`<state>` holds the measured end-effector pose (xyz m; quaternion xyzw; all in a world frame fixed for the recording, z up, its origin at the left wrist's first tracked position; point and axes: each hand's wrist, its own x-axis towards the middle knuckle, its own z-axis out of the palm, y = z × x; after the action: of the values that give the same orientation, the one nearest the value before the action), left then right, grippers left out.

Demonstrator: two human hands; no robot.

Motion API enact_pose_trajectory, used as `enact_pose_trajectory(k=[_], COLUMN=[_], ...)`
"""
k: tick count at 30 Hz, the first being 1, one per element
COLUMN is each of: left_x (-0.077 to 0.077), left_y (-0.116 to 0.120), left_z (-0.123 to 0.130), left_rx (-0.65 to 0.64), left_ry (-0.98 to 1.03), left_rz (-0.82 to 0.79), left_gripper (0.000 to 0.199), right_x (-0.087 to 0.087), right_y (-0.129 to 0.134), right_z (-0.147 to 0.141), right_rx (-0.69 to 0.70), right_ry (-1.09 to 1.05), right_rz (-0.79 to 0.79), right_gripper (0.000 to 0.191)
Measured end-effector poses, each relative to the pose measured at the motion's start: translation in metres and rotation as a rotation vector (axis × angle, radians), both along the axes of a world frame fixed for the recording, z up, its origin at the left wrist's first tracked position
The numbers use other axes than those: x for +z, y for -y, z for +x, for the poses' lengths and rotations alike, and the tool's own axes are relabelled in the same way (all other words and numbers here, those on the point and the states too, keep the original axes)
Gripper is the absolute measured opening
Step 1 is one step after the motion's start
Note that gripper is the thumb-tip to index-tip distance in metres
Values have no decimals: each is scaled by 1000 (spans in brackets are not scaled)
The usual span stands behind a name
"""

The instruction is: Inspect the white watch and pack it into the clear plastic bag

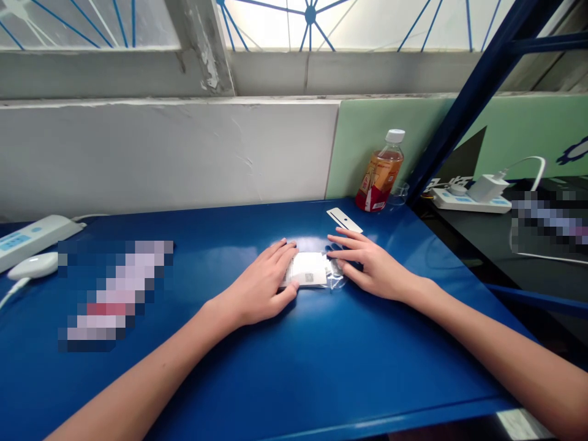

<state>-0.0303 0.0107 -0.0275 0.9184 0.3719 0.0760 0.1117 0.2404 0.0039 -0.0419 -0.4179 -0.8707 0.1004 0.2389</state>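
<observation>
A small clear plastic packet with a white label or card (309, 269) lies flat on the blue tabletop (321, 361). My left hand (263, 286) covers its left end, fingers along the far side and thumb at the near edge, gripping it against the table. At the packet's right end, my right hand (373, 266) hovers or rests with fingers spread, the fingertips over the clear plastic. Whether they touch it I cannot tell. Just beyond the right fingers lies a white strip (344, 220) with a dark slot and a dot.
A bottle with a white cap (380, 174) stands at the back right by a blue metal post (452, 116). A power strip (39, 239), a white charger-like device (34, 266) and a pixelated object (119, 291) lie left. Another power strip (473, 199) sits on the neighbouring surface.
</observation>
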Motion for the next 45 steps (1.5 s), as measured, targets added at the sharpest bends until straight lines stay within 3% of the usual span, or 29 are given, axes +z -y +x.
enact_pose_trajectory(k=[3,8,12,20,26,31,41,45], left_x=[-1,-7,-8,-6,-3,-3,-7,-7], left_y=[1,1,1,1,-2,-3,-3,-3], left_z=[3,5,4,6,2,1,1,3], left_rx=[23,57,28,12,52,61,35,62], left_ry=[-1,-21,-7,34,0,4,46,37], left_rz=[4,-8,3,29,19,13,52,53], left_gripper=[56,79,69,61,65,65,70,65], right_x=[2,5,5,-3,14,21,3,6], right_y=[-3,-4,-2,-1,-13,-17,-5,-5], right_z=[3,8,6,-2,19,31,8,6], right_rx=[28,71,139,144,138,147,67,66], right_ry=[36,79,22,-90,44,80,27,15], right_rz=[14,-25,-58,7,82,24,-91,-126], right_gripper=[30,37,39,24,25,24,45,36])
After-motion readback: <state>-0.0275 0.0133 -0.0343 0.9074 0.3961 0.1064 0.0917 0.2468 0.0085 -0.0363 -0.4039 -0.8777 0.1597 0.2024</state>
